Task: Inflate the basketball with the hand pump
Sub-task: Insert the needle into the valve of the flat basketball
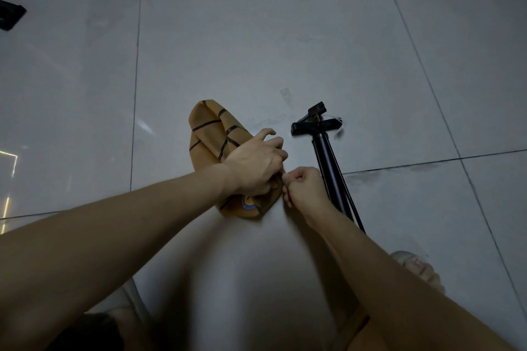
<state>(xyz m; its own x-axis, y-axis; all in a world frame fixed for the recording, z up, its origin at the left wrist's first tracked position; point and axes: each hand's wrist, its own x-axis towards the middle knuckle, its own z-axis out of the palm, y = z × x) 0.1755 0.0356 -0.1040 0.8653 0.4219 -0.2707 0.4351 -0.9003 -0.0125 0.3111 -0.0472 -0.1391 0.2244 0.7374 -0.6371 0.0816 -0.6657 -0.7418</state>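
A flat, folded ball (pixel 216 148) lies on the tiled floor (pixel 285 37), left of the pump (pixel 328 157). The left hand (pixel 256 164) presses it, fingers curled; the right hand (pixel 303 186) pinches something unseen at its edge. A skewed needle could likely bend or miss the valve.

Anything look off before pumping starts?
The basketball is fully collapsed and folded on the tile floor, pinned by the left hand. The pump lies flat beside it, not upright. The right hand pinches something small at the ball's edge.
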